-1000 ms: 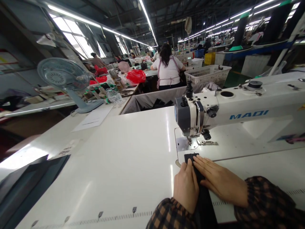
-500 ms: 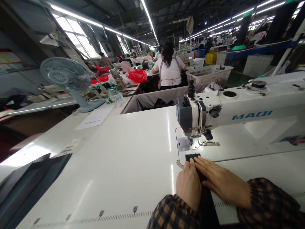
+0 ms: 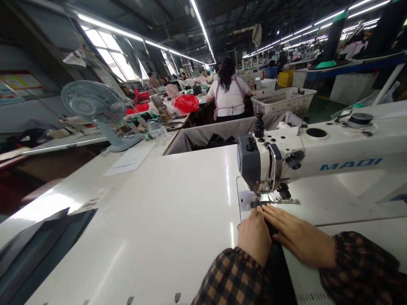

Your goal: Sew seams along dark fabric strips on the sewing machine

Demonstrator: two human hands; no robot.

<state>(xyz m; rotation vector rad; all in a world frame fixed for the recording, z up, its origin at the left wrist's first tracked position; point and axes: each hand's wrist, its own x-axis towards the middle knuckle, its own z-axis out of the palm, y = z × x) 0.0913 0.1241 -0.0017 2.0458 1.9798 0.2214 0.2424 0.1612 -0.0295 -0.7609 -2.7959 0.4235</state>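
A folded strip of black fabric (image 3: 278,271) runs up the white table toward the sewing machine (image 3: 267,159). Its far end lies just in front of the presser foot, by the needle plate (image 3: 245,200). My left hand (image 3: 255,235) is closed on the strip's left side, its fingertips pressed close to that end. Stretched out flat, the fingers of my right hand (image 3: 294,228) rest on the strip from the right. Both hands nearly touch at the fingertips. Part of the fabric is hidden beneath them.
Dark fabric pieces (image 3: 41,250) lie at the table's left edge. A fan (image 3: 98,110) and a paper sheet (image 3: 130,159) are at the back left. Beyond the table are a cloth-lined bin (image 3: 187,137), a white basket (image 3: 282,101) and a seated co-worker (image 3: 228,95).
Both hands have moved the black strip forward, bringing its end from short of the needle plate to just in front of the presser foot. The view has shifted slightly.
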